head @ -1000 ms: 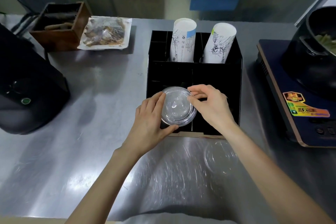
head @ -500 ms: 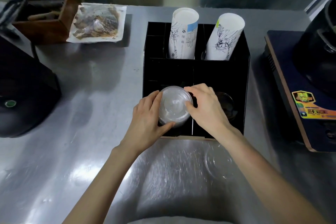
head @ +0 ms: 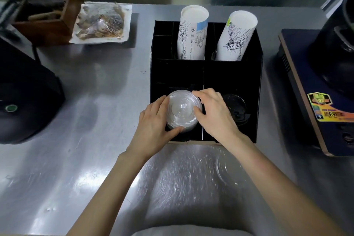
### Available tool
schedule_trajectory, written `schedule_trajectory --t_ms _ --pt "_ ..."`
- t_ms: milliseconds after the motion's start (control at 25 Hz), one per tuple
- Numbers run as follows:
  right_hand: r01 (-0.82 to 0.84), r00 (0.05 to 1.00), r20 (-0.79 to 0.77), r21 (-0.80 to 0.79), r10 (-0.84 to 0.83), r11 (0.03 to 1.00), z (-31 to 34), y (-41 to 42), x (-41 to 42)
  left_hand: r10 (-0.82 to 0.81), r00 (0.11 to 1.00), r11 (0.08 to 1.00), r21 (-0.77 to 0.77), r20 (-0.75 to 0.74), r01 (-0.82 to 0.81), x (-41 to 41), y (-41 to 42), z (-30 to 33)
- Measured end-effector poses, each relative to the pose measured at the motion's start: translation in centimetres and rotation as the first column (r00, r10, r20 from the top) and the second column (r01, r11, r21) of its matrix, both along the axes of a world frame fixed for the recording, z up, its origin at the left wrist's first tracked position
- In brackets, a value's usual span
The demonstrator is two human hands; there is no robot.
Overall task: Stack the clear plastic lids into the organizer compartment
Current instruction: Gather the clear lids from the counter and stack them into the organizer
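A stack of clear plastic lids (head: 182, 110) sits partly inside the front left compartment of the black organizer (head: 256, 90). My left hand (head: 153, 126) wraps its left and front side, thumb under the front rim. My right hand (head: 214, 113) grips the right rim with its fingertips. One more clear lid (head: 229, 168) lies flat on the steel counter in front of the organizer, beside my right forearm. The front right compartment holds dark lids (head: 234, 107).
Two stacks of printed paper cups (head: 193, 32) (head: 236, 36) stand in the organizer's rear compartments. An induction cooker (head: 314, 105) with a black pot (head: 337, 48) is at the right. A black appliance (head: 24, 97), a wooden box (head: 44, 11) and a wrapped food tray (head: 101, 22) are at the left.
Both hands have lowered the lid stack from above the organizer's front edge down into the front left compartment. The camera has moved closer and tilted down.
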State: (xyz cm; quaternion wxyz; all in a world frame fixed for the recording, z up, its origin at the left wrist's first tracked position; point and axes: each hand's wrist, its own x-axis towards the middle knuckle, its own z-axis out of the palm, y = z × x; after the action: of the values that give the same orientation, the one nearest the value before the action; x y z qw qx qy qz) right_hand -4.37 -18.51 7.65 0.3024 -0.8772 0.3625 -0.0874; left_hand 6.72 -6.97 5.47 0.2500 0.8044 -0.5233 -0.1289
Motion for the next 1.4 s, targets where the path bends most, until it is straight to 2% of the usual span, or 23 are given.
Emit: schedule_trajectory --t_ms 360,600,760,960,1160,1400 --pt "0.007 0.999 0.047 0.007 -0.007 1.0 0.7 0.3 -0.8 -0.019 1.0 1.0 0.012 -0.014 0.019 -0.4 0.6 0.5" --pt "0.045 0.994 0.101 -0.019 -0.042 0.999 1.4 0.9 -2.8 -0.032 0.999 0.994 -0.1 0.027 0.034 -1.4 1.3 1.1" --pt "0.126 0.977 0.177 -0.029 -0.119 0.992 1.6 1.4 -5.2 -0.08 0.996 0.98 -0.183 0.029 0.084 -2.9 1.7 1.7" --pt "0.296 0.913 0.281 0.045 -0.296 0.954 0.8 2.5 -9.4 -0.162 0.987 0.973 -0.166 0.007 0.161 -5.4 2.3 1.7" --pt "0.413 0.886 0.182 0.108 -0.426 0.904 -1.9 3.8 -13.1 -0.318 0.948 0.946 -0.07 -0.002 0.317 -8.0 2.6 -0.2" --pt "0.447 0.894 -0.034 0.115 -0.447 0.887 -4.5 4.5 -15.1 -0.399 0.916 0.916 0.071 0.034 0.396 -10.9 1.6 -2.7"
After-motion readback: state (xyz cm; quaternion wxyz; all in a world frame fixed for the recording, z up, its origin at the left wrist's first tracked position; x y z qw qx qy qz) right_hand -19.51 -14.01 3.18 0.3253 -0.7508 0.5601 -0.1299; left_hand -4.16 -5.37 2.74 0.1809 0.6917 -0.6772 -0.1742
